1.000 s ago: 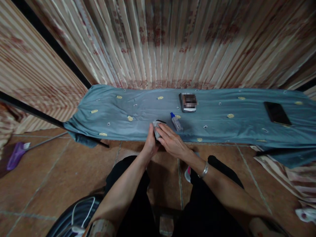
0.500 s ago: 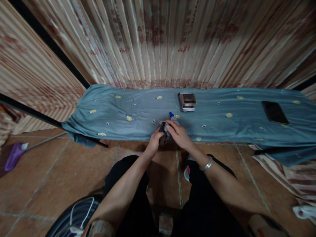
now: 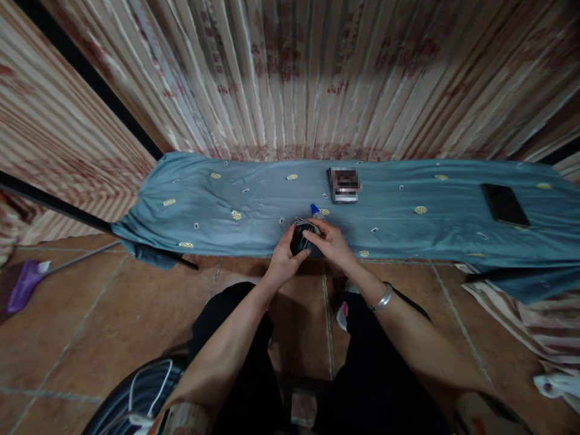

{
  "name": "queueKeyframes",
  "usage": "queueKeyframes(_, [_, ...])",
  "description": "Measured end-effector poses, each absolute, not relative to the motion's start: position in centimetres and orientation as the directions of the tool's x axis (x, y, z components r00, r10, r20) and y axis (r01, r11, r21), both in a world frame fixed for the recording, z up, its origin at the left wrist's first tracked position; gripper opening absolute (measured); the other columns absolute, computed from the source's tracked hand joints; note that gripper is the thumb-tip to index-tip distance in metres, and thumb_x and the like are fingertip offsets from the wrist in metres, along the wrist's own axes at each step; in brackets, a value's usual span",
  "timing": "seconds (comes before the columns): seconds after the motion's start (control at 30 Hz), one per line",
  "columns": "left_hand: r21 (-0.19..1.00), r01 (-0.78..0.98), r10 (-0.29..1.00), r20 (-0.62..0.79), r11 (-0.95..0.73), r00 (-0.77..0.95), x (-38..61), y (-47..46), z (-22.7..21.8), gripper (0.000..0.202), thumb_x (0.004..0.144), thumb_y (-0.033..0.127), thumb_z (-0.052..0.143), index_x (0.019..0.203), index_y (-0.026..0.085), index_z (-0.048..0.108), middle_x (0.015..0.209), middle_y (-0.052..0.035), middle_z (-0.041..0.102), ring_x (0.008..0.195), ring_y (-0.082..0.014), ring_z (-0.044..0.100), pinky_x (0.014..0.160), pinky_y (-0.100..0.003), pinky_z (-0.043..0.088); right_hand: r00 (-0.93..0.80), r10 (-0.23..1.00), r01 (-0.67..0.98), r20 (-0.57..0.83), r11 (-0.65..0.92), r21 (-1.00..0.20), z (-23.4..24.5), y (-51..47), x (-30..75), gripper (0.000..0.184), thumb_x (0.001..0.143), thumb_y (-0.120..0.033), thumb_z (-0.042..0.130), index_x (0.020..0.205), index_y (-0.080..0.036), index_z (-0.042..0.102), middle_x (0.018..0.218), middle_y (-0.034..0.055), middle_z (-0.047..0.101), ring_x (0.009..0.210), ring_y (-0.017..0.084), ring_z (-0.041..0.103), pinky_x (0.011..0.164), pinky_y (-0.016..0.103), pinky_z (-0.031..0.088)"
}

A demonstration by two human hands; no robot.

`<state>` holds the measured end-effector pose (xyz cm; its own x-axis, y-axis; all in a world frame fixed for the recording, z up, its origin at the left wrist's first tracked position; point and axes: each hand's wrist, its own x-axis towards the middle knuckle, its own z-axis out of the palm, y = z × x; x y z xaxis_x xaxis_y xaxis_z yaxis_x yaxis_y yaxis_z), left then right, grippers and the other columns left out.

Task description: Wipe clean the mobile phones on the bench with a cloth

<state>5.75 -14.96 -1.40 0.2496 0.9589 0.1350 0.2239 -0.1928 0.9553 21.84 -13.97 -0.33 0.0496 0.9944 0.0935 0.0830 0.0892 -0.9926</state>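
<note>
My left hand (image 3: 281, 261) is closed round a small black device (image 3: 299, 238), held over the near edge of a low surface covered with blue cloth (image 3: 254, 208). My right hand (image 3: 333, 243) rests on the device from the right with fingers pressed against it, and a bit of grey cloth shows at the device's top edge. A small clear bottle with a blue cap (image 3: 315, 211) lies on the cloth just behind my right hand, mostly hidden by it.
A small dark box (image 3: 344, 185) lies further back on the cloth. A black phone (image 3: 504, 204) lies at the far right. Striped curtains (image 3: 290, 78) hang behind. A purple tool (image 3: 25, 284) lies on the tiled floor at left.
Both hands shifted a little to the right with the device. The grey cloth that covered it a second ago is now mostly out of sight, and the black device shows. My right hand now hides the bottle.
</note>
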Motion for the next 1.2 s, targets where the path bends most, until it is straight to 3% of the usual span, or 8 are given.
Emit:
queueKeyframes(0.2, [0.865, 0.41, 0.953, 0.22, -0.289, 0.208, 5.0, -14.3, -0.8, 0.086, 0.069, 0.029, 0.08, 0.146, 0.011, 0.045, 0.151, -0.0224, 0.05, 0.143, -0.0346, 0.046, 0.119, -0.052, 0.036, 0.112, 0.978, -0.302, -0.175, -0.135, -0.944, 0.4, -14.4, 21.5, 0.043, 0.057, -0.035, 0.086, 0.097, -0.023, 0.074, 0.092, 0.0002, 0.074, 0.091, 0.02, 0.068, 0.087, 0.039, 0.056])
queueKeyframes(0.33, [0.808, 0.465, 0.931, 0.289, -0.361, 0.221, 4.9, -14.1, -0.3, 0.089, 0.067, 0.028, 0.082, 0.146, 0.012, 0.043, 0.151, -0.0226, 0.049, 0.142, -0.0342, 0.046, 0.117, -0.051, 0.039, 0.11, 0.969, -0.44, -0.221, -0.152, -0.885, 0.2, -14.2, 21.6, 0.041, 0.054, -0.03, 0.088, 0.09, -0.024, 0.072, 0.086, -0.0011, 0.075, 0.091, 0.019, 0.069, 0.089, 0.039, 0.056])
queueKeyframes(0.57, [0.802, 0.486, 0.937, 0.279, -0.348, 0.212, 4.8, -14.6, 0.5, 0.097, 0.062, 0.044, 0.087, 0.143, 0.012, 0.045, 0.145, -0.0233, 0.055, 0.135, -0.036, 0.053, 0.114, -0.053, 0.04, 0.131, 0.978, -0.382, -0.164, -0.103, -0.918, -0.9, -13.2, 22.9, 0.026, 0.062, -0.036, 0.082, 0.079, -0.024, 0.066, 0.085, 0.0013, 0.077, 0.094, 0.021, 0.071, 0.092, 0.045, 0.058])
queueKeyframes(0.83, [0.856, 0.445, 0.963, 0.216, -0.265, 0.159, 5.4, -14.8, 0.9, 0.07, 0.07, 0.029, 0.077, 0.134, 0.012, 0.053, 0.136, -0.0191, 0.064, 0.129, -0.0314, 0.06, 0.113, -0.046, 0.043, 0.123, 0.986, -0.317, -0.113, -0.069, -0.946, -1.7, -13.3, 22.4, 0.034, 0.066, -0.043, 0.081, 0.091, -0.024, 0.069, 0.097, 0.0049, 0.078, 0.101, 0.023, 0.071, 0.093, 0.045, 0.059])
queueKeyframes(0.93, [0.872, 0.427, 0.971, 0.202, -0.237, 0.126, 5.5, -15.1, 1.4, 0.077, 0.069, 0.026, 0.076, 0.138, 0.011, 0.048, 0.135, -0.0184, 0.064, 0.125, -0.0308, 0.062, 0.11, -0.045, 0.046, 0.151, 0.986, -0.204, -0.07, -0.038, -0.978, -1.8, -13.4, 22.1, 0.04, 0.073, -0.048, 0.075, 0.105, -0.024, 0.07, 0.109, 0.005, 0.076, 0.108, 0.024, 0.07, 0.096, 0.048, 0.059])
queueKeyframes(1.03, [0.882, 0.408, 0.972, 0.204, -0.235, 0.119, 5.3, -15.2, 1.8, 0.087, 0.068, 0.025, 0.076, 0.145, 0.013, 0.039, 0.132, -0.0166, 0.066, 0.12, -0.0296, 0.066, 0.107, -0.044, 0.049, 0.166, 0.983, 0.126, 0.074, 0.053, -0.991, -1.5, -13.8, 22.3, 0.043, 0.087, -0.049, 0.059, 0.121, -0.024, 0.069, 0.125, 0.0072, 0.072, 0.121, 0.028, 0.064, 0.106, 0.054, 0.052])
queueKeyframes(1.13, [0.882, 0.397, 0.967, 0.224, -0.254, 0.121, 5.1, -15.3, 2.0, 0.095, 0.067, 0.024, 0.077, 0.15, 0.017, 0.033, 0.132, -0.0145, 0.067, 0.121, -0.029, 0.066, 0.107, -0.043, 0.049, 0.057, 0.961, 0.466, 0.269, 0.213, -0.859, -1.0, -14.6, 22.5, 0.046, 0.097, -0.041, 0.045, 0.136, -0.023, 0.062, 0.141, 0.0092, 0.063, 0.136, 0.028, 0.055, 0.119, 0.055, 0.038])
queueKeyframes(1.2, [0.88, 0.398, 0.965, 0.23, -0.261, 0.124, 5.0, -15.4, 2.0, 0.098, 0.066, 0.024, 0.078, 0.152, 0.018, 0.031, 0.131, -0.0139, 0.067, 0.121, -0.029, 0.066, 0.106, -0.042, 0.05, -0.041, 0.937, 0.576, 0.346, 0.305, -0.759, -0.6, -15.1, 22.3, 0.048, 0.1, -0.036, 0.038, 0.144, -0.023, 0.055, 0.149, 0.0092, 0.057, 0.142, 0.026, 0.049, 0.123, 0.054, 0.033])
